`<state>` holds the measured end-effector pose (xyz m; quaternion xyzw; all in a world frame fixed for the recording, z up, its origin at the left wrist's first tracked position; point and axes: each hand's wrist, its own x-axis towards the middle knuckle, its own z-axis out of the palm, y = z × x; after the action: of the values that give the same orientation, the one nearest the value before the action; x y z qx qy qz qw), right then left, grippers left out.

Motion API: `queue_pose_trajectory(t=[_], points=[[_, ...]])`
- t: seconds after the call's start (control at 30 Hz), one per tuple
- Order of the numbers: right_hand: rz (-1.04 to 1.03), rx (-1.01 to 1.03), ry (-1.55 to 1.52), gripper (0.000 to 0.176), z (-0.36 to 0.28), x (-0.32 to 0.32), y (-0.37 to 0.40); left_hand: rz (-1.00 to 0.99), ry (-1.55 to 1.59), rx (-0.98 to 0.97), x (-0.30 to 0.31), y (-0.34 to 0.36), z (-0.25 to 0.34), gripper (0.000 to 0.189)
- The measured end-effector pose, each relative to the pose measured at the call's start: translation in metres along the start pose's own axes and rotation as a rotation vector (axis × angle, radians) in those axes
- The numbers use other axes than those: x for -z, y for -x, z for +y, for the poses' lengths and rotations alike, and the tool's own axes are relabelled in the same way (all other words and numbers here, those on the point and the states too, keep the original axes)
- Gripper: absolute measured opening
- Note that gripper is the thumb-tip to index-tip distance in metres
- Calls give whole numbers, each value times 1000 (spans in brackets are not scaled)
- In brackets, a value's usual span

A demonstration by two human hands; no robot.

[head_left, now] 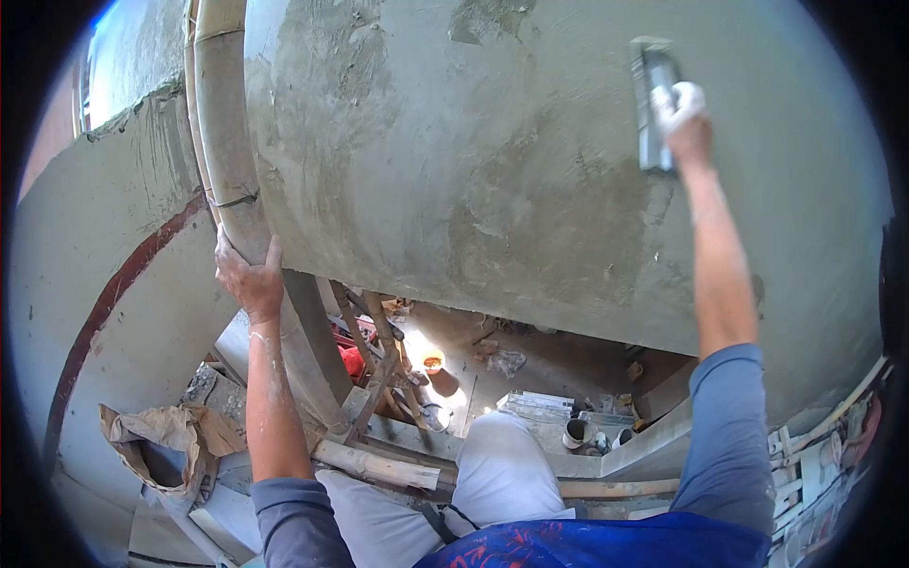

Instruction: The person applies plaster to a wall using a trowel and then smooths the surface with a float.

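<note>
My right hand [684,115], whitened with plaster, is closed around the handle of a plastering trowel [651,109]. The trowel's long blade stands nearly upright against the grey plastered wall [549,142], in its upper right part. At the left, my left hand [250,273] grips a thick upright bamboo pole [225,123], just below a dark tie that binds it to a thinner pole. Fresh plaster looks smooth around the trowel and rougher, with darker patches, toward the middle and left of the wall.
An open paper sack [166,445] lies at lower left. Bamboo scaffold poles [379,461] run beneath my legs. Through the opening below, a lower floor shows an orange bucket [433,363], white containers [576,434] and stacked boards [538,405]. A dark red stripe [114,284] crosses the left wall.
</note>
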<state>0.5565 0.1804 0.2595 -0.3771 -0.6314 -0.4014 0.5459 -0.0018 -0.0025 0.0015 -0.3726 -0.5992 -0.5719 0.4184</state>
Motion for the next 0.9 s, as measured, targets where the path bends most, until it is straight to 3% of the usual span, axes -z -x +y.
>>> queue_pose_trajectory(t=[0.03,0.07,0.1,0.13,0.17,0.23,0.3,0.33,0.37,0.4,0.43,0.47,0.5,0.6,0.63,0.67,0.7,0.73,0.77,0.83,0.9], points=[[39,117,-5,34,-18,-12,28,-7,-4,4,0,0,-2,89],[-101,-61,-233,27,-55,-12,62,-17,-10,10,0,2,-3,90],[-126,-40,-236,19,-86,-22,105,-21,-17,23,1,3,-3,90],[-54,373,-286,14,-104,-33,149,-27,-22,36,1,2,-1,90],[-232,368,-245,14,-119,-55,212,-31,-26,43,2,2,1,90],[-372,565,-311,16,-138,-58,261,-27,-46,30,0,3,-3,90],[-293,747,-4,18,-116,-47,241,-21,-55,17,-1,3,-6,90],[-357,644,273,15,-111,-14,195,-16,-51,10,-1,3,-8,90],[-134,574,83,14,-74,-22,155,-11,-47,6,-3,3,-8,89],[-82,402,59,19,-29,-24,115,-4,-42,15,-5,2,-6,89],[-71,-66,-18,26,-11,-8,68,-7,-39,25,-3,2,-3,89],[25,-98,130,30,11,9,24,-13,-36,30,-1,2,-2,89],[150,-9,215,30,38,15,-3,-18,-39,14,-1,2,-2,89],[31,-142,-57,33,19,-2,-1,-4,-51,16,-2,3,-3,88],[187,59,-45,31,-5,-22,26,-5,-57,25,-3,2,-2,88],[58,-62,-154,26,-45,-24,63,-9,-63,33,-2,3,-2,88],[-258,-169,-249,23,-84,-13,106,-12,-61,30,-2,4,-1,88],[-220,384,-80,20,-76,-43,166,-10,-58,24,-1,3,0,88],[-177,502,-167,17,-86,-39,221,-13,-57,14,-1,2,-1,87],[-293,467,-279,19,-35,-4,241,-31,-23,20,2,2,1,87],[-270,246,-46,22,11,28,195,-16,-20,42,0,2,1,86]])
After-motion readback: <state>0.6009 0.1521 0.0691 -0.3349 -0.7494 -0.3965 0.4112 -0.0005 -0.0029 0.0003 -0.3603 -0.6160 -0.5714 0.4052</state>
